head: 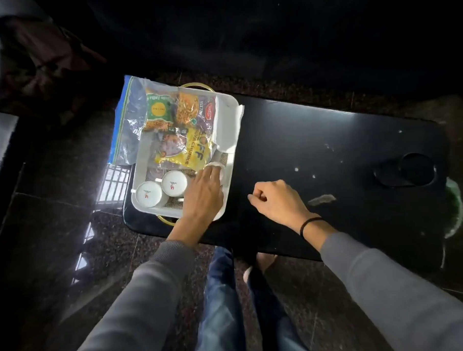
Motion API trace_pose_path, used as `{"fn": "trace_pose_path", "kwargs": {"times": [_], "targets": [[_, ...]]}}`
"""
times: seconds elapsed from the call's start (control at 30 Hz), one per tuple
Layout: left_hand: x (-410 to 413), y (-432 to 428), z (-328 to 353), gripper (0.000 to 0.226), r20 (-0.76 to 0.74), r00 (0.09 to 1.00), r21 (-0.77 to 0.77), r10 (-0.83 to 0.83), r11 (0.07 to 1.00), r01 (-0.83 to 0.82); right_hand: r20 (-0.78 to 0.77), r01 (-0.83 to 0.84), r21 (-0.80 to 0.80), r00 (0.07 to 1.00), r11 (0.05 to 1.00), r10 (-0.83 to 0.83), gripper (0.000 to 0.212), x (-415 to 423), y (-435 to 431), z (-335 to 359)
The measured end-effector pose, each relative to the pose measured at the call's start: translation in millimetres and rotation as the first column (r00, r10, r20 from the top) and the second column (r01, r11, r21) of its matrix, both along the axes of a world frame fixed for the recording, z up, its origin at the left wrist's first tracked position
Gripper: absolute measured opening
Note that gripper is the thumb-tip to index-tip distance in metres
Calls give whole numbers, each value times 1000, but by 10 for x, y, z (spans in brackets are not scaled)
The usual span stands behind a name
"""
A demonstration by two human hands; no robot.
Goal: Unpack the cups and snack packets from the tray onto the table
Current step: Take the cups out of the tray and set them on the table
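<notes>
A white tray (229,127) with gold handles sits on the left end of a black table (317,155). Inside it lie several snack packets: a green one (158,111), an orange mixture pack (189,109) and a yellow chunks pack (189,150). Two white cups (149,196) (174,183) stand upside down at the tray's near end. A third white cup (216,166) shows at the tray's right side under the fingertips of my left hand (202,194); whether it is gripped I cannot tell. My right hand (276,200) rests loosely curled on the table, holding nothing.
A clear plastic bag with a blue edge (124,121) hangs off the tray's far left. A round cup recess (413,168) is set in the table's right end. White specks and a smear (321,199) mark the tabletop. My legs are below the near edge.
</notes>
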State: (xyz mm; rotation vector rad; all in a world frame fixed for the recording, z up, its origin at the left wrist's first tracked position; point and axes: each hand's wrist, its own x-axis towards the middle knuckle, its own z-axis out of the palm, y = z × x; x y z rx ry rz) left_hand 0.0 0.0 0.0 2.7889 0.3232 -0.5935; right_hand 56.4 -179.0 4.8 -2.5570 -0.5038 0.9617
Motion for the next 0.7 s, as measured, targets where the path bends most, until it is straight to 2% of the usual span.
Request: {"fn": "trace_pose_path", "kwargs": {"times": [0.17, 0.3, 0.37, 0.53, 0.7], "targets": [[166, 187, -296, 72, -4, 995, 87, -95, 992, 95, -65, 116, 44, 992, 992, -113, 29, 64, 174, -254], [255, 227, -454, 70, -57, 969, 175, -241, 953, 248, -91, 182, 63, 980, 981, -176, 28, 90, 223, -436], [285, 250, -494, 65, -43, 962, 183, -270, 944, 273, -108, 217, 79, 972, 973, -208, 29, 90, 226, -483], [300, 250, -472, 62, 10, 959, 149, -284, 948, 279, -138, 293, 123, 951, 948, -276, 28, 105, 209, -512], [198, 190, -245, 66, 126, 981, 35, -146, 989, 143, -195, 390, 224, 916, 893, -351, 23, 127, 152, -486]]}}
